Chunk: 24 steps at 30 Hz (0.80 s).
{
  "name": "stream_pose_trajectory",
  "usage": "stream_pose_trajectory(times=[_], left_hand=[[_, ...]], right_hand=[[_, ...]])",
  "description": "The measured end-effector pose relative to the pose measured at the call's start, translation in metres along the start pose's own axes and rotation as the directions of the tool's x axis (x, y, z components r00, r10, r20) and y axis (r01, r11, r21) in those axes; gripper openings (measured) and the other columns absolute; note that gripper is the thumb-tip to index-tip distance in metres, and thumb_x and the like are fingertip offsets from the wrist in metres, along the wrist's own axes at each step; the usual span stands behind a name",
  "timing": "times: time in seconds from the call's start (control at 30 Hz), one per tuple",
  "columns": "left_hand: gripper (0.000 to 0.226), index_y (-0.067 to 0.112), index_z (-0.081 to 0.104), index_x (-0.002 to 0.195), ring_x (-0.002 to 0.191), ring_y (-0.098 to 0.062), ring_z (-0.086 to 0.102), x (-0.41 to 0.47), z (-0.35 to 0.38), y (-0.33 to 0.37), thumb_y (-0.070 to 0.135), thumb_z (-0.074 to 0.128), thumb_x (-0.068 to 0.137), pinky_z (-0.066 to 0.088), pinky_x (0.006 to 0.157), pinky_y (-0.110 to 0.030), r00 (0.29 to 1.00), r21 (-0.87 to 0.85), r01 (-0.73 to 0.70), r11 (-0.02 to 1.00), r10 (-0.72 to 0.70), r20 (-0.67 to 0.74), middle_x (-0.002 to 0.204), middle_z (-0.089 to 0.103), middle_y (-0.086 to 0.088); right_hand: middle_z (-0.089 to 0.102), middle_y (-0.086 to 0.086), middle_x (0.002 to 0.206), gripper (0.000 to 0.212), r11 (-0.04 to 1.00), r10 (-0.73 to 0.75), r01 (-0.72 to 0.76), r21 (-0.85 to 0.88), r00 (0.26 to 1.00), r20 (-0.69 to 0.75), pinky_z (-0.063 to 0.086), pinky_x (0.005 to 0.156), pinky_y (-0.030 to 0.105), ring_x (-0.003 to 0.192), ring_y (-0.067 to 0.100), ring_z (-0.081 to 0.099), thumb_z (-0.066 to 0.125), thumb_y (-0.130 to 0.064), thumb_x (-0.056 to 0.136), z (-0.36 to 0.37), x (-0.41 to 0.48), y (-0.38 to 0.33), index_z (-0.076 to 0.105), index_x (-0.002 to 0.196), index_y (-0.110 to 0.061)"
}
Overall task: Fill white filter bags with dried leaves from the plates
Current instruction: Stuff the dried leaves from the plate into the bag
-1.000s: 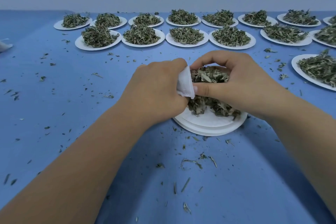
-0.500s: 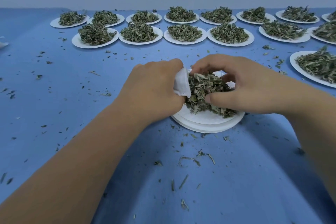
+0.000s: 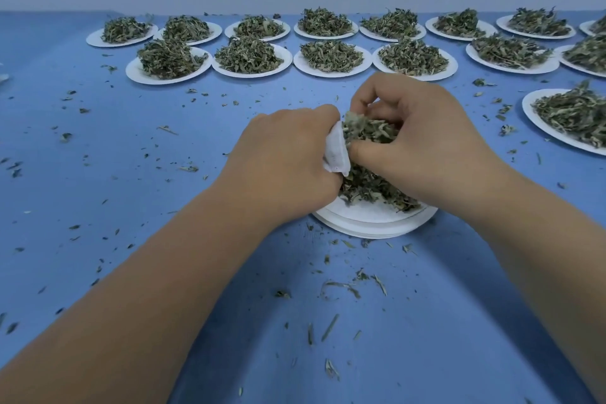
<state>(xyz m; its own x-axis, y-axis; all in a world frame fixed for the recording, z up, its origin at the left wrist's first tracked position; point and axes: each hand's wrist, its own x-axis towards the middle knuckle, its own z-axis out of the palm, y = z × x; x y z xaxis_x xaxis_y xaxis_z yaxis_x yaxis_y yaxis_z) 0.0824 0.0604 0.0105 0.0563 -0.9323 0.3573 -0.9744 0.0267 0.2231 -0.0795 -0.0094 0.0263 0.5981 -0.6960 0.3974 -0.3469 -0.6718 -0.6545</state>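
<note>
Left hand (image 3: 285, 161) grips filter bag (image 3: 336, 154), mouth hidden; right hand (image 3: 423, 144) apparently pinches leaves (image 3: 369, 129).

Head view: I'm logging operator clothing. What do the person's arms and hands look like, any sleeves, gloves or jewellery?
The left hand and right hand wear no gloves, and no rings show on the visible fingers. The left forearm and right forearm show no sleeve, watch or bracelet up to the frame edge.
</note>
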Motion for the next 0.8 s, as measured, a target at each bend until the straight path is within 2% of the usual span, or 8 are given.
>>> stream_pose_trajectory(times=[0.07,0.2,0.3,0.37,0.47,0.63,0.73,0.8], left_hand=[[0.023,0.025,0.043,0.081,0.058,-0.008,0.043,0.000,-0.001,0.000,0.025,0.064,0.071,0.021,0.050,-0.029,1.000,-0.014,0.005,1.000,-0.005,0.000,0.063,0.044,0.007],[0.018,0.024,0.047,0.079,0.059,-0.014,0.047,-0.001,-0.003,-0.004,0.031,0.054,0.064,0.029,0.051,-0.031,0.999,-0.072,0.051,0.996,-0.052,-0.013,0.062,0.047,0.005],[0.019,0.025,0.048,0.079,0.059,-0.013,0.048,-0.002,-0.003,-0.001,0.029,0.053,0.061,0.028,0.050,-0.030,0.998,-0.112,0.052,0.992,-0.054,-0.015,0.061,0.049,0.006],[0.019,0.025,0.049,0.079,0.059,-0.012,0.048,-0.002,-0.003,0.001,0.028,0.052,0.061,0.027,0.050,-0.029,0.999,-0.098,0.038,0.994,-0.040,-0.018,0.061,0.048,0.007],[0.013,0.029,0.043,0.073,0.056,-0.011,0.044,-0.002,-0.003,0.003,0.028,0.051,0.063,0.024,0.050,-0.029,0.999,-0.103,0.025,0.994,-0.030,-0.043,0.058,0.043,0.008],[0.022,0.025,0.044,0.082,0.057,-0.008,0.039,-0.001,-0.003,0.008,0.024,0.060,0.067,0.024,0.049,-0.029,0.999,-0.050,-0.019,0.999,0.018,-0.030,0.060,0.038,0.010],[0.027,0.026,0.042,0.083,0.059,-0.006,0.039,0.000,-0.001,0.006,0.022,0.065,0.070,0.025,0.050,-0.029,1.000,-0.020,-0.019,1.000,0.019,-0.010,0.062,0.040,0.009],[0.023,0.026,0.047,0.086,0.060,-0.012,0.043,0.000,-0.003,0.001,0.023,0.065,0.073,0.028,0.051,-0.031,1.000,-0.014,0.012,1.000,-0.012,-0.018,0.064,0.045,0.008]], right_hand=[[0.068,-0.017,0.076,0.013,1.000,0.003,-0.003,0.012,1.000,0.027,0.040,0.054,0.009,0.058,-0.001,0.055,0.079,-0.023,0.078,0.000,0.000,0.001,0.070,0.082,-0.031],[0.071,-0.012,0.092,0.009,0.985,0.039,-0.061,0.162,0.990,0.136,0.046,0.066,0.016,0.073,0.001,0.063,0.081,-0.028,0.081,-0.007,0.001,0.005,0.077,0.087,-0.033],[0.075,-0.010,0.099,0.030,0.968,0.011,-0.082,0.235,0.958,0.286,0.054,0.071,0.022,0.078,0.006,0.068,0.072,-0.008,0.086,-0.011,-0.001,0.002,0.078,0.096,-0.035],[0.075,-0.010,0.103,0.045,0.973,-0.006,-0.067,0.219,0.948,0.319,0.054,0.069,0.021,0.081,0.010,0.069,0.061,0.003,0.085,-0.013,-0.001,0.003,0.079,0.099,-0.036],[0.077,-0.008,0.094,0.043,0.977,0.030,-0.070,0.202,0.980,0.195,0.060,0.072,0.032,0.081,0.018,0.073,0.062,0.004,0.084,-0.009,-0.001,0.004,0.078,0.096,-0.034],[0.071,-0.003,0.082,0.020,0.974,0.006,-0.004,0.228,1.000,-0.005,0.052,0.059,0.023,0.064,0.007,0.068,0.074,-0.003,0.075,0.001,0.001,0.002,0.064,0.080,-0.018],[0.071,-0.011,0.077,0.017,0.992,-0.018,0.015,0.127,1.000,0.023,0.046,0.059,0.014,0.059,0.000,0.058,0.079,-0.011,0.076,-0.002,0.000,0.005,0.071,0.077,-0.027],[0.070,-0.022,0.085,0.015,0.995,0.012,-0.022,0.099,0.996,0.091,0.044,0.058,0.008,0.059,-0.004,0.056,0.082,-0.024,0.080,-0.012,0.000,0.007,0.075,0.085,-0.036]])
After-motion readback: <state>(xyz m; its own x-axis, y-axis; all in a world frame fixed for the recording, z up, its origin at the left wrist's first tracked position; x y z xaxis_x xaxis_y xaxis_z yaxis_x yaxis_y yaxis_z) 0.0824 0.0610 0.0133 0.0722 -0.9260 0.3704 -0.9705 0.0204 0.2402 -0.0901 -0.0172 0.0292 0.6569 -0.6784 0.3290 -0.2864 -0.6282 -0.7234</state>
